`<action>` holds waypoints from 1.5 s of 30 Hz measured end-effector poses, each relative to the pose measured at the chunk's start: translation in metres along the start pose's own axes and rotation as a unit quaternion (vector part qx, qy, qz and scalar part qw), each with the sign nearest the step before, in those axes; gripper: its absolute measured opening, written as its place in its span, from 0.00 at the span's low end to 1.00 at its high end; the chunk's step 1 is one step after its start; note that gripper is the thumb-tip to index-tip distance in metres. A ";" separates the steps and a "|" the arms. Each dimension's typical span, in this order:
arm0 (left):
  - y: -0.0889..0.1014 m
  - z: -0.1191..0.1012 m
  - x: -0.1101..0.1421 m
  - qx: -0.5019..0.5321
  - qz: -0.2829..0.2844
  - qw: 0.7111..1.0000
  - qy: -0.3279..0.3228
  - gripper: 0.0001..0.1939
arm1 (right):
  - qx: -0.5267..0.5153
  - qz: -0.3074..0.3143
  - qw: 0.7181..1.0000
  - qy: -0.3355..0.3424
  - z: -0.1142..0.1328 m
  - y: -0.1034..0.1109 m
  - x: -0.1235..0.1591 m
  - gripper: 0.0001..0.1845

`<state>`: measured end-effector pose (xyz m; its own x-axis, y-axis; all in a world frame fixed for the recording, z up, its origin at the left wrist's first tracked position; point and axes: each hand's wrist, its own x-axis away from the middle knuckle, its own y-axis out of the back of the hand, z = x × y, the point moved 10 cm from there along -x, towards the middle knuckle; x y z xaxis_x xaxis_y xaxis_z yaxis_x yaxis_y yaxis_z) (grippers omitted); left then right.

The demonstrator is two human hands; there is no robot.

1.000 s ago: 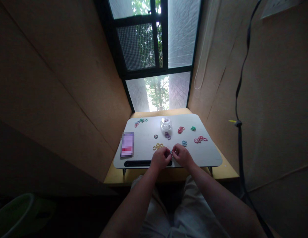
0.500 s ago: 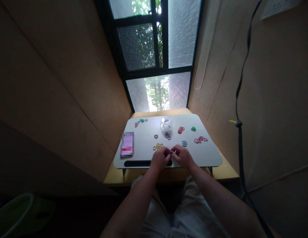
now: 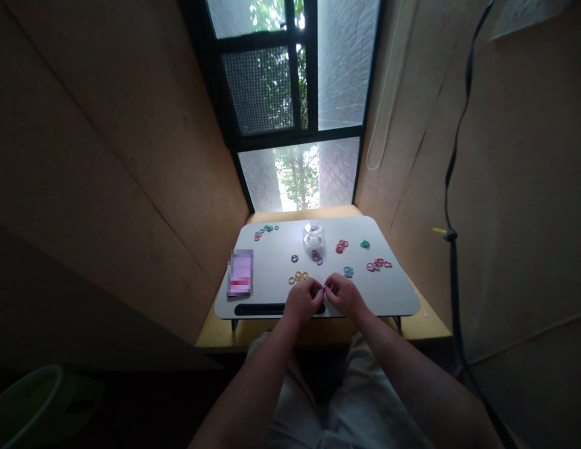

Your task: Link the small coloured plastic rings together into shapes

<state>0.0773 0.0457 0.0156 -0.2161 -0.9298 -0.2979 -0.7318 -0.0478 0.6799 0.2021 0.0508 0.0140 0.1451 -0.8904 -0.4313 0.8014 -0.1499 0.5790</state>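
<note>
My left hand [image 3: 303, 300] and my right hand [image 3: 344, 295] meet fingertip to fingertip over the near edge of a small white lap table [image 3: 271, 268]. Both are closed in a pinch on a tiny ring-like piece [image 3: 324, 288] between them; its colour is hard to make out. Just beyond my hands lie yellow rings [image 3: 298, 276], blue rings [image 3: 348, 271] and purple rings [image 3: 316, 255]. A small clear round jar [image 3: 313, 235] stands at the table's middle back.
Red rings [image 3: 378, 265], more red rings [image 3: 341, 246], green rings [image 3: 364, 244] and a mixed cluster [image 3: 265, 231] lie scattered. A phone-sized card [image 3: 240, 272] sits at the left. Cardboard walls close in both sides; a window is ahead. A black cable [image 3: 452, 206] hangs at the right.
My hands have stayed at the same spot, with only small shifts of the fingertips around the tiny piece. Nothing else has moved.
</note>
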 end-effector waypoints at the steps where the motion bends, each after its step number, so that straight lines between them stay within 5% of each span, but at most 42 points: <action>1: 0.000 0.000 0.000 0.000 0.000 1.000 0.002 0.05 | 0.000 0.000 1.000 0.000 0.000 0.000 0.000 0.01; 17: 0.003 0.007 -0.001 0.013 -0.032 0.999 0.014 0.03 | 0.016 0.018 1.000 0.014 0.004 -0.002 0.001 0.01; 45: -0.002 0.005 0.000 -0.008 0.006 1.000 0.022 0.04 | 0.019 0.006 1.000 0.015 0.003 -0.002 0.001 0.06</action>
<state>0.0759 0.0476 0.0108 -0.1966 -0.9453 -0.2602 -0.7189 -0.0415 0.6939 0.1984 0.0489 0.0144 0.1714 -0.8792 -0.4445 0.7776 -0.1563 0.6090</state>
